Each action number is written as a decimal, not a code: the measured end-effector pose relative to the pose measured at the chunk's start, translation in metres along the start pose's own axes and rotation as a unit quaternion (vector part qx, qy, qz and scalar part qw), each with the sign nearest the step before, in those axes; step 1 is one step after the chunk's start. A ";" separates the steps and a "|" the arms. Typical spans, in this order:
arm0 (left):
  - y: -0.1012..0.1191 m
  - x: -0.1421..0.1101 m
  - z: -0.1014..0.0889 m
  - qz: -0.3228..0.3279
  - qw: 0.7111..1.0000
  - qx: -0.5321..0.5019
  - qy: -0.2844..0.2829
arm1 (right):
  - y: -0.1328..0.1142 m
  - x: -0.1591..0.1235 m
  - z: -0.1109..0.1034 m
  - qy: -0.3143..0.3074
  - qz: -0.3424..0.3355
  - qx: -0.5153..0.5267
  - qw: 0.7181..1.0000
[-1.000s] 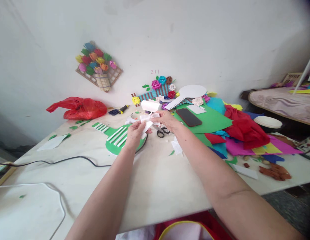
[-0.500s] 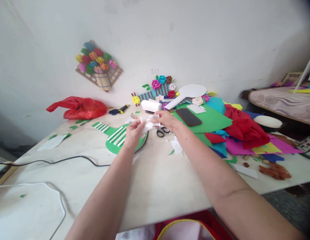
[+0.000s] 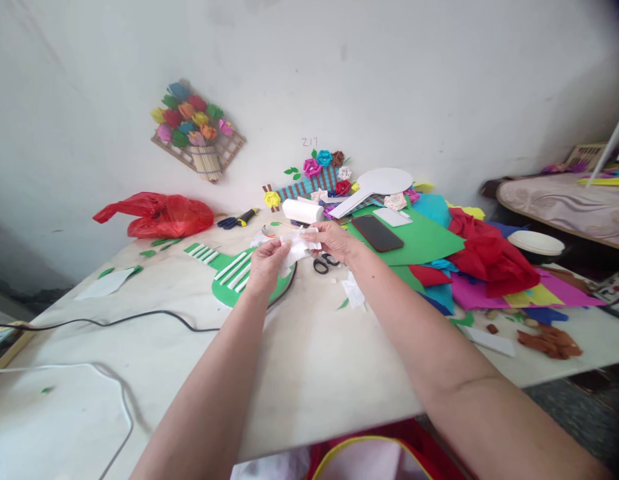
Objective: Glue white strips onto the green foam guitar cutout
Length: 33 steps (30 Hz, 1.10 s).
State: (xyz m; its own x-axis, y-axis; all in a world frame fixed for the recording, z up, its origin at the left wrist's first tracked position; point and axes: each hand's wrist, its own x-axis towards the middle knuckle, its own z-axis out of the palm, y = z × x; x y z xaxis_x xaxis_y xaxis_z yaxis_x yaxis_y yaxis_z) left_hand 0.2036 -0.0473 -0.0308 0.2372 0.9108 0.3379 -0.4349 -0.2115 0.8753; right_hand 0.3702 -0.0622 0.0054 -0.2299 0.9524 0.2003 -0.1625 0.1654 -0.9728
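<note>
1. Left hand (image 3: 264, 268): thumb and fingers pinched on the left end of a thin, crumpled white paper piece (image 3: 295, 245).
2. Right hand (image 3: 334, 240): pinching the same piece near its right end, fingertips at the upper edge; lower fingers partly hidden.
3. Paper location: stretched between both hands, over the far middle of the desk (image 3: 329, 373). Can't tell if its underside touches anything; fold details too small to read.
4. Just left: green guitar-shaped cutout (image 3: 222, 293) with white strips across it, partly behind the left hand.
5. Just below the right hand: black-handled scissors (image 3: 315, 268). Near them, a white paper scrap (image 3: 354, 291) lies on the desk.
6. Behind the hands: white roll (image 3: 302, 211). Right of them: smartphone (image 3: 377, 233) on green sheets (image 3: 429, 240).
7. Handling, my judgement: paper looks flimsy, so pinch lightly with the pads and keep the pull even from both ends; a hard tug could tear it.
8. Probably best to smooth creases from the middle outward, in small finger moves, holding one end firm while the other hand works.
9. Keep the loose lower edge clear of the scissors; it could snag there.
</note>
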 end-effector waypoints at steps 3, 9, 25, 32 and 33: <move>0.001 -0.001 0.000 0.000 1.000 -0.006 -0.002 | -0.001 -0.001 0.000 -0.001 0.017 -0.012 1.000; 0.002 -0.002 0.003 -0.005 0.999 -0.042 0.002 | 0.000 0.000 -0.002 0.002 0.016 -0.007 1.000; 0.006 -0.002 0.004 -0.030 0.999 -0.031 0.018 | -0.003 -0.002 0.000 0.007 0.011 -0.015 1.000; 0.005 -0.003 0.002 -0.038 0.999 0.004 -0.007 | -0.001 0.000 -0.002 0.020 0.008 0.008 1.000; 0.005 -0.003 0.001 -0.037 0.999 0.011 -0.008 | 0.000 0.001 -0.002 0.028 0.008 -0.007 1.000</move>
State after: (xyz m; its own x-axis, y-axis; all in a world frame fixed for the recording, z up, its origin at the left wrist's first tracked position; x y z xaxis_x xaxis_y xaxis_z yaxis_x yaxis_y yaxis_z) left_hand 0.2017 -0.0514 -0.0269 0.2814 0.9185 0.2777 -0.3974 -0.1518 0.9050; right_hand 0.3724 -0.0606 0.0056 -0.1776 0.9677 0.1788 -0.1455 0.1539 -0.9773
